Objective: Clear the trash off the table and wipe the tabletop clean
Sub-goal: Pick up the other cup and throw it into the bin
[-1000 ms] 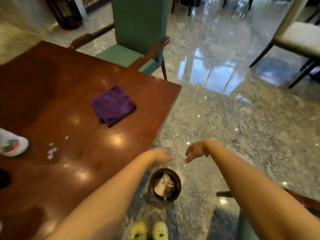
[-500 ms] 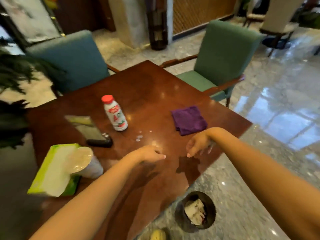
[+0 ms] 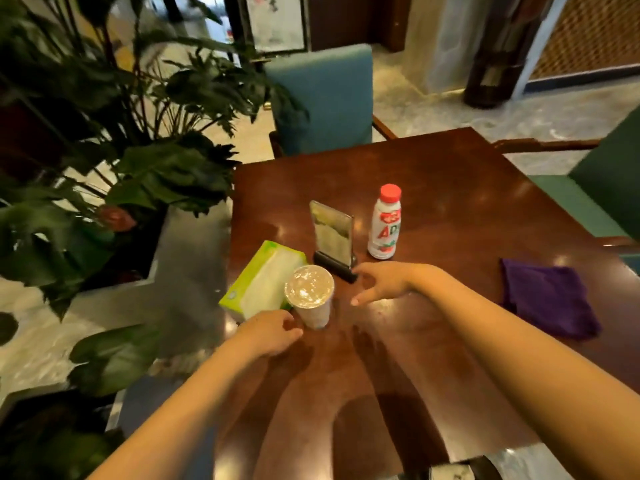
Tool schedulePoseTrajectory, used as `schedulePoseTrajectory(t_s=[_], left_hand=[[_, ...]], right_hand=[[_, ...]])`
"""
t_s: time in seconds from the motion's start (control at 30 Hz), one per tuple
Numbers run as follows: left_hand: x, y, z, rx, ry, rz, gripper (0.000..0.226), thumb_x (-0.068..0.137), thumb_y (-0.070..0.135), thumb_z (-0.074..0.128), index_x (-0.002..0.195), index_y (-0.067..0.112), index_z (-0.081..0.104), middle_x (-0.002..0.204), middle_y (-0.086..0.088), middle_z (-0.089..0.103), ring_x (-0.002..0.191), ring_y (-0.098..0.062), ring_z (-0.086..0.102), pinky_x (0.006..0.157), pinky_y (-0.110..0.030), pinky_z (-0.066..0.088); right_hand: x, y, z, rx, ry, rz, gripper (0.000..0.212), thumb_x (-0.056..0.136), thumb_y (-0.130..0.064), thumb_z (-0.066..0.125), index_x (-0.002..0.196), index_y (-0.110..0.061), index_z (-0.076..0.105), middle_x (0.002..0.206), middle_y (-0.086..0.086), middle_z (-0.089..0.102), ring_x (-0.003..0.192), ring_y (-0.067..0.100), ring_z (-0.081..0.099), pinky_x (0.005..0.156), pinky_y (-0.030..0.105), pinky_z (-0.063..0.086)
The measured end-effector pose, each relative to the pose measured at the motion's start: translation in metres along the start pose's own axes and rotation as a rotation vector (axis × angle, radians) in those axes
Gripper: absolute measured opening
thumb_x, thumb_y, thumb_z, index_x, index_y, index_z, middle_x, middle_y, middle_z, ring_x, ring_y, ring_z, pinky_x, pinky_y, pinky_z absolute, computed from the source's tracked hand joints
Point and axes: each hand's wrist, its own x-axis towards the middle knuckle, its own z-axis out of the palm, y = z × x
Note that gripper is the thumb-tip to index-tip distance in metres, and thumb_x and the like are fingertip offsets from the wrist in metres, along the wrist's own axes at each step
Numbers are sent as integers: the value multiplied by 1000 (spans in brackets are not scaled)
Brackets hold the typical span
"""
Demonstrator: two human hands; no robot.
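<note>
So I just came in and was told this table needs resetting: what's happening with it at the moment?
A person is clearing the wooden table. Both bare hands are closing in on the sealed plastic cup: the left hand is at its base, the right hand is spread open beside it, and neither grips it yet. A drink bottle, a tissue pack and a menu stand remain. The purple cloth lies folded and untouched.
</note>
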Motion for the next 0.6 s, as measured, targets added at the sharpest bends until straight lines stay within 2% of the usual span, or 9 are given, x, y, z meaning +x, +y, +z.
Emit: schedulePoseTrajectory(t_s=[0.1, 0.2, 0.3, 0.5, 0.6], left_hand=[[12, -30, 2, 6, 209, -94, 50, 91, 41, 47, 134, 16, 44, 136, -11, 51, 126, -28, 47, 100, -36, 40], [23, -41, 12, -3, 375, -66, 50, 88, 35, 54, 131, 11, 45, 132, -14, 47, 126, -32, 39, 101, -41, 37], [32, -44, 26, -6, 476, -1, 60, 82, 33, 62, 134, 8, 43, 139, -17, 41, 129, -36, 36, 105, -44, 33], [41, -47, 50, -49, 485, 27, 76, 85, 39, 58, 146, 10, 23, 155, -18, 17, 144, -36, 12, 118, -45, 13], [43, -40, 52, -73, 499, 100, 90, 79, 51, 60, 148, 14, 15, 159, -11, 3, 147, -29, -5, 118, -43, -4]], right_hand=[[20, -27, 3, -71, 92, -78, 96, 78, -53, 66, 150, -13, 17, 155, 8, 29, 138, 28, 33, 113, 40, 31], [39, -44, 16, -180, 114, -88, 110, 71, -57, 70, 152, -16, 7, 158, 9, 17, 143, 33, 20, 116, 49, 24], [47, -55, 34, -206, 150, -88, 116, 67, -55, 75, 151, -18, 3, 158, 8, 10, 143, 34, 16, 113, 53, 28], [49, -58, 49, -107, 246, -102, 104, 66, -45, 77, 145, -10, 19, 136, 12, 35, 128, 31, 34, 99, 44, 41], [42, -50, 47, -54, 268, -99, 96, 66, -43, 77, 140, -9, 26, 132, 13, 39, 124, 31, 38, 100, 41, 42]])
